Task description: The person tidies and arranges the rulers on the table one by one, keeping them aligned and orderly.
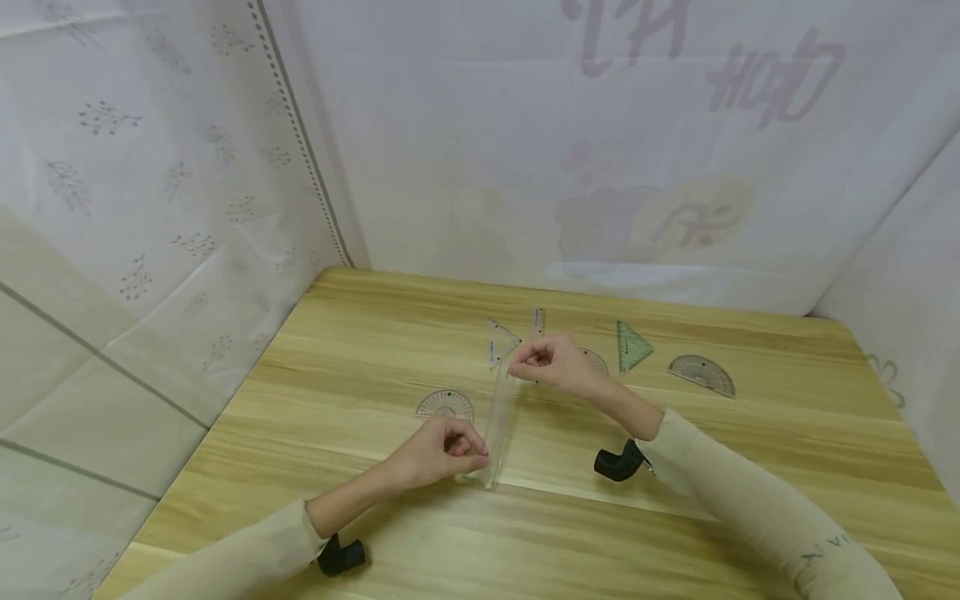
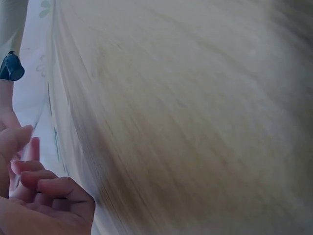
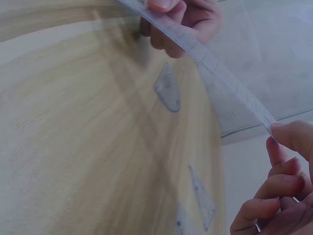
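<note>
A clear straight ruler (image 3: pixel 215 66) with fine dark markings is stretched between both hands, raised over the wooden table. My left hand (image 1: pixel 442 454) pinches its near end between thumb and index finger. At the far end, my right hand (image 1: pixel 553 364) pinches it the same way, its other fingers loosely curled in the right wrist view. A clear protractor (image 1: pixel 446 403) lies just beyond the left hand. Past the right hand are a clear set square (image 1: pixel 504 343) and a small clear ruler (image 1: pixel 538 320), partly covered. Another protractor (image 1: pixel 596 362) is partly hidden behind that hand.
On the table's right side lie a green set square (image 1: pixel 633 346) and a grey protractor (image 1: pixel 702 375). Pale patterned cloth (image 1: pixel 465 167) hangs behind the table (image 1: pixel 360 333) and along its sides. Black camera mounts (image 1: pixel 619 462) sit under both wrists.
</note>
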Demonstrator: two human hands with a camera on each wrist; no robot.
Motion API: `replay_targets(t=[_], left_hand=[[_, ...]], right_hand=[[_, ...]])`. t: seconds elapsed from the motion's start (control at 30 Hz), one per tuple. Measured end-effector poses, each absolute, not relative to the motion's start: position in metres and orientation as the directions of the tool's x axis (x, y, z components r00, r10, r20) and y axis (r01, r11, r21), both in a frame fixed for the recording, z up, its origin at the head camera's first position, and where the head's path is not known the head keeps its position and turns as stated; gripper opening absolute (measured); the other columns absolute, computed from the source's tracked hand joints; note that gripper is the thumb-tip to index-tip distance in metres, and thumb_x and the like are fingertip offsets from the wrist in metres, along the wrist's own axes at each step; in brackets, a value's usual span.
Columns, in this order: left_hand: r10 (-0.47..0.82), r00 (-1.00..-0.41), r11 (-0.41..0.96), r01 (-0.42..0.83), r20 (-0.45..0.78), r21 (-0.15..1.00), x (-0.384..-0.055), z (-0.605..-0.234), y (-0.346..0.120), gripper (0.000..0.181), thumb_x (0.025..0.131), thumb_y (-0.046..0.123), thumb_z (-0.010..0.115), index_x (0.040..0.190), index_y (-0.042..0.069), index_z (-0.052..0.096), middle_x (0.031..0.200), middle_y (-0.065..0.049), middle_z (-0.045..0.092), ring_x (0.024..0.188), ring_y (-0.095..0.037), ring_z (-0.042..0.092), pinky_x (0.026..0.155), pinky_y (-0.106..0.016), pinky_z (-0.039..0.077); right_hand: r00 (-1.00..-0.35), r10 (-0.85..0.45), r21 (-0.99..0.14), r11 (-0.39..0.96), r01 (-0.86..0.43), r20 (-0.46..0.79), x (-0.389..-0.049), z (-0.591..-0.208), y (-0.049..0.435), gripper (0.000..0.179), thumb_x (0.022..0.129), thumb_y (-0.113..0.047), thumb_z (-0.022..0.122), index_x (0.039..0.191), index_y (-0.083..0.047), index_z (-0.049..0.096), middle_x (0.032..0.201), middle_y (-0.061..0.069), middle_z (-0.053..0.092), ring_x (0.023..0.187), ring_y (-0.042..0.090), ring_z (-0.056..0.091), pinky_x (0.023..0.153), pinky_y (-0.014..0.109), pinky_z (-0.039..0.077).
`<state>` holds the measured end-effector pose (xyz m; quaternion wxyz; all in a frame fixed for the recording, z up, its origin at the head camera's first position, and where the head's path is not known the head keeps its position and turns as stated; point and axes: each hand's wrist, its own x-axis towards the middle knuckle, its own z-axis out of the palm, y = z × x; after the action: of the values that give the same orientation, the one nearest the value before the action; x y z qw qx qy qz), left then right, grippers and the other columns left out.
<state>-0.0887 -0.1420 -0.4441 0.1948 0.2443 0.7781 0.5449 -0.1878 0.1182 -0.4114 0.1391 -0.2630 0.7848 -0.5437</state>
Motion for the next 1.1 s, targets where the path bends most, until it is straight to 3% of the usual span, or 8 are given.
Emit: replay_targets(t=[0.3,0.5,1.1], left_hand=[[0.572,-0.817,0.391,0.198,-0.069,0.899,-0.089,-0.444,-0.141,0.004,0.089,0.003,0.078,0.09,0.003,0.075,0.067,0.007,0.047,0.06,-0.005,0.041,0.057,-0.019,0.036],[0.547,-0.832,0.47,0.216,-0.091,0.856,-0.089,-0.443,-0.139,0.009,0.087,0.003,0.081,0.085,0.008,0.074,0.065,0.008,0.048,0.059,-0.004,0.042,0.056,-0.02,0.036],[0.491,-0.863,0.558,0.208,-0.118,0.804,-0.096,-0.444,-0.14,0.013,0.085,0.009,0.084,0.082,0.012,0.072,0.063,0.009,0.049,0.057,-0.004,0.043,0.055,-0.021,0.037]], right_hand=[[-0.823,-0.565,-0.887,0.353,-0.297,0.051,-0.191,-0.42,0.114,0.008,0.094,-0.014,0.075,0.092,-0.007,0.078,0.073,0.002,0.061,0.058,0.012,0.04,0.053,0.024,0.033],[-0.814,-0.578,-0.879,0.362,-0.311,0.05,-0.196,-0.427,0.111,0.009,0.095,-0.015,0.075,0.091,-0.006,0.078,0.074,0.0,0.062,0.058,0.011,0.041,0.053,0.024,0.034],[-0.8,-0.6,-0.886,0.366,-0.286,0.01,-0.205,-0.43,0.107,0.007,0.095,-0.008,0.073,0.095,-0.001,0.076,0.078,0.002,0.062,0.064,0.013,0.045,0.058,0.026,0.039]])
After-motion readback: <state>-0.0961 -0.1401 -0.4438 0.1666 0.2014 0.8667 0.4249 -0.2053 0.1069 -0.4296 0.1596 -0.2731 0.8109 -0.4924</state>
